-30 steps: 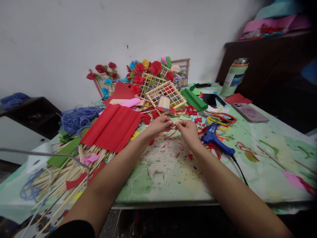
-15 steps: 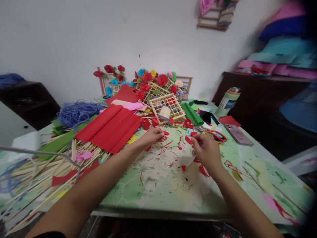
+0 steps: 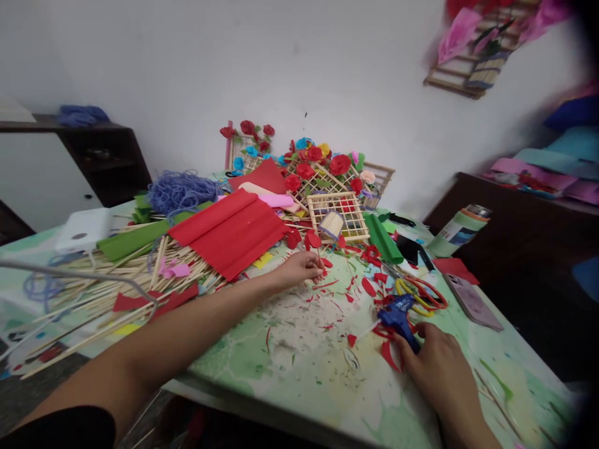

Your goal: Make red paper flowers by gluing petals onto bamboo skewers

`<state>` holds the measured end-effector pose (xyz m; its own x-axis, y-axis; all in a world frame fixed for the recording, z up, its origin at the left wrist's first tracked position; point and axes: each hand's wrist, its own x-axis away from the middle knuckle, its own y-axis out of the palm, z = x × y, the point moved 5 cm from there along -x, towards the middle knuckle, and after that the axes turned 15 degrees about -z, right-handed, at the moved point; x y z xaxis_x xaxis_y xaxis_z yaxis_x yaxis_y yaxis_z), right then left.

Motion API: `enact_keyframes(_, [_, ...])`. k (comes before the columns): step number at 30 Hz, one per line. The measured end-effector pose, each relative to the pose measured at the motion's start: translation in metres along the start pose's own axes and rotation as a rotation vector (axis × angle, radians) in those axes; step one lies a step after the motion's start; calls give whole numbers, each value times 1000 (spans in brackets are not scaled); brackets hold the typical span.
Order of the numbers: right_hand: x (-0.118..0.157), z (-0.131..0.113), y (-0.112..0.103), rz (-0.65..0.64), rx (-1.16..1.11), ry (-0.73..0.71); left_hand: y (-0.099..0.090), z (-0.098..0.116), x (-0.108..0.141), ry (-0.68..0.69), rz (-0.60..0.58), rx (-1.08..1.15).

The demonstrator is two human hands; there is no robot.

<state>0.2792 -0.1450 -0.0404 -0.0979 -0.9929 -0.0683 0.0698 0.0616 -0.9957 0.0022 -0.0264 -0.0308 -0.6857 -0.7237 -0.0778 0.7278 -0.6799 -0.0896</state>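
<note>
Scraps of red paper look like the main hazard to me: loose on the table, bunched around the blue glue gun at the right. Right hand is at the gun's handle, thumb and forefinger curved about it; can't tell if that grip is firm. If loose, gun could twist, nozzle could swing into skin or paper. Whether it's hot, I can't see. Orange and yellow scissors handles sit just beyond on the far side, so a sideways lift might snag them; phone farther right, apart from the gun.

Left hand, mid-table, has fingertips pinched narrow on what looks like a thin stem, red piece just above. Whether they're joined is too small to tell. Too hard a pinch may bend it; too light, it rolls and drops among lookalike scraps
</note>
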Motion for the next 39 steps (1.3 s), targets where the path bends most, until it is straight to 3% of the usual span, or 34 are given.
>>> enact_keyframes(8, [-10,-6,-10,-28,57,-104,2,-1,-1,9,-2,-59])
enact_keyframes(12, [-3,1,-24,88,16,-125,-2,-4,-2,-16,48,-25])
enact_keyframes(16, [2,2,-32,255,-189,-178,-6,-7,-2,-46,94,46])
enact_keyframes(20, [-5,-30,-36,312,-372,-365,-7,-6,2,-80,132,102])
enact_keyframes(25, [-16,-96,-34,210,-411,-619,-11,-4,5,-93,204,155])
enact_keyframes(28, [-15,-120,-26,200,-468,-750,-15,-8,4,-105,230,147])
enact_keyframes(34, [-5,-123,-15,199,-547,-915,-14,-8,1,-107,229,83])
enact_keyframes(39, [-8,-121,-15,141,-560,-916,-10,-4,2,-90,212,55])
